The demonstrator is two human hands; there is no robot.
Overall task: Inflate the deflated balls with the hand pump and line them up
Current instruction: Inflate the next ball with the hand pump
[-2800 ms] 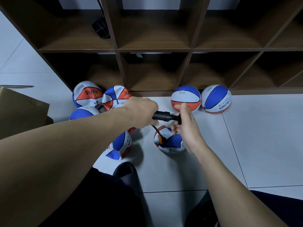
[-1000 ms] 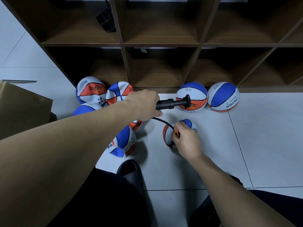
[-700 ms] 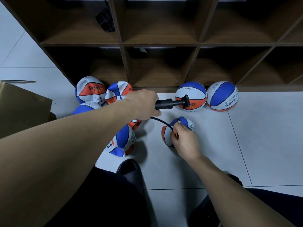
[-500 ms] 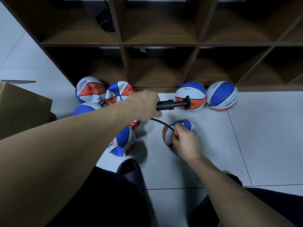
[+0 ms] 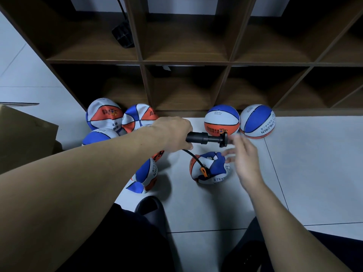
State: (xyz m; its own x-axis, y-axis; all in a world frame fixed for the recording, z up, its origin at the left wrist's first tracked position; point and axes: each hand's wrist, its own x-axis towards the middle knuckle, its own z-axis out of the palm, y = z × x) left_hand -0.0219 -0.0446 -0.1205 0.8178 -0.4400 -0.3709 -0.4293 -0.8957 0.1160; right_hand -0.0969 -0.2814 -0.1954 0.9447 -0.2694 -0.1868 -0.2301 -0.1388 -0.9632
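Tiled floor [image 5: 314, 183] under balls [image 5: 222, 120], cardboard box [image 5: 23, 138].

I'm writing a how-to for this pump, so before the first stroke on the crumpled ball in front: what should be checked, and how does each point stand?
1. Left hand grips the pump barrel: ok.
2. Right hand on the pump handle: not ok, open and blurred just beside it.
3. Hose runs from the pump to the orange connector on the deflated ball: ok.
4. Needle fully seated in the valve: cannot tell, hidden by the connector.
5. Ball steadied: not ok, neither hand touches it.
6. Room to line it up beside the two inflated balls: ok.
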